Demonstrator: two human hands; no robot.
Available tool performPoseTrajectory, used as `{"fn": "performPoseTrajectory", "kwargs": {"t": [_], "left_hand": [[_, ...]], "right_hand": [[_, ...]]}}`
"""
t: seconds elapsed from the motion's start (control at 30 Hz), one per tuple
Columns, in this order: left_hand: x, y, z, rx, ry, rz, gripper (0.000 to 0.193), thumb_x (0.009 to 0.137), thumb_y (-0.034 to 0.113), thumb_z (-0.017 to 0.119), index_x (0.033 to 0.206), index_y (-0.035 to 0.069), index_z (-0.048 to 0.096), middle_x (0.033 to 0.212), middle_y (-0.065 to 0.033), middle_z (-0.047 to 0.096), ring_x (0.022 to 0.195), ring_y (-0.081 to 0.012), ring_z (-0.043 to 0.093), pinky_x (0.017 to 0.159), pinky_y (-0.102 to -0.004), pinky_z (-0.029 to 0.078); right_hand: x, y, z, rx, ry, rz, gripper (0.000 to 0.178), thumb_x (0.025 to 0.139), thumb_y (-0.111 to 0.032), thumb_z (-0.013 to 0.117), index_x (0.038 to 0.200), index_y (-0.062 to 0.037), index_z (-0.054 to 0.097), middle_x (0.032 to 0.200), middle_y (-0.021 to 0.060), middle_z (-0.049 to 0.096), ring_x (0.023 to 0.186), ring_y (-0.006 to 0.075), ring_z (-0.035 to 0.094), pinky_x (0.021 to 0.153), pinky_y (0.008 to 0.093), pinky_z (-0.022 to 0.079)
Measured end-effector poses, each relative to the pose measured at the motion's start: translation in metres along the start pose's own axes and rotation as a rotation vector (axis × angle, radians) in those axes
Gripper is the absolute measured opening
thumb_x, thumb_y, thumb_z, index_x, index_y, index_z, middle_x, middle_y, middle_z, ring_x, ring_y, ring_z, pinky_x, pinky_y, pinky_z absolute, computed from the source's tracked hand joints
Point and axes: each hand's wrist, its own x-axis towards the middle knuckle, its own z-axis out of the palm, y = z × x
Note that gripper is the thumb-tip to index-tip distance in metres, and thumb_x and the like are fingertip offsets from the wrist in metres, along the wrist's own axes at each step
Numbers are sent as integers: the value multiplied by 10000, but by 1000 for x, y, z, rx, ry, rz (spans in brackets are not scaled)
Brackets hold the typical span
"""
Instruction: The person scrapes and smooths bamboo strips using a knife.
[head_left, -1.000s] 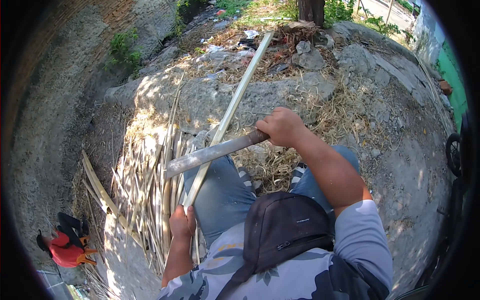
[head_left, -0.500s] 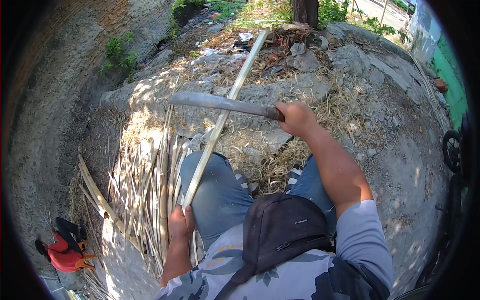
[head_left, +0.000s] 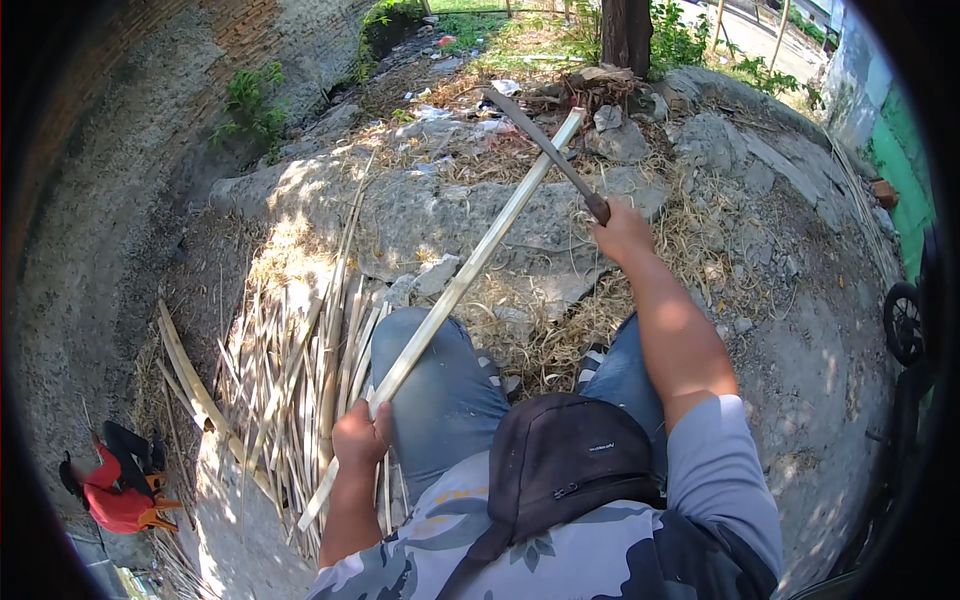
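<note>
My left hand is closed around the lower part of a long pale bamboo strip. The strip slants up and to the right across my left thigh, and a short end of it sticks out below the hand. My right hand grips the dark handle of a machete. Its long grey blade points up and to the left, crossing the strip near the strip's far end. Whether the blade presses on the strip I cannot tell.
Many split bamboo strips lie piled left of my legs. Dry shavings litter the ground between my feet. A concrete ledge runs ahead, with a tree trunk beyond. A black bag hangs at my front. Another person sits far left.
The machete has moved up along the strip toward its far end, its blade now steeper. The strip has slid back through my left hand, so its lower end shows below.
</note>
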Motion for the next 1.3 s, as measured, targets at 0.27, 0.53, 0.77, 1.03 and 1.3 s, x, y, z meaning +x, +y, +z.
{"fn": "performPoseTrajectory", "kwargs": {"t": [0.27,0.53,0.77,1.03,1.3], "left_hand": [[-3,0,5,-123,-34,6,498,971,438,592,729,9,528,607,-240,557,573,-465,581,544,-519,466],[-6,-13,-2,-94,-102,-46,514,976,470,579,753,8,549,607,-236,557,588,-464,588,553,-519,466],[4,-5,-7,-164,-39,13,539,1008,475,541,739,9,524,617,-247,544,591,-468,577,549,-525,449],[0,-13,-13,-158,-58,-4,536,1016,474,537,746,12,525,626,-230,539,584,-457,560,539,-498,436],[0,-2,-28,-187,-94,-45,530,1024,458,526,750,5,533,624,-235,531,592,-450,556,549,-486,432]], "right_hand": [[-35,-21,-12,-85,46,-547,230,762,-199,719,967,-137,635,828,117,687,845,365,676,766,509,531],[-43,-43,22,-162,139,-1075,209,701,-192,735,880,-175,628,730,26,659,758,278,675,754,416,523],[-13,-19,-5,-118,54,-224,268,837,-251,722,1055,-139,614,913,156,706,909,393,690,775,525,543],[-35,-19,-14,65,49,-368,267,840,-320,721,979,-106,641,875,164,697,849,405,676,745,528,527],[-63,-51,-22,-14,-111,-411,251,824,-322,726,955,-126,640,865,140,702,847,388,690,747,509,542]]}}
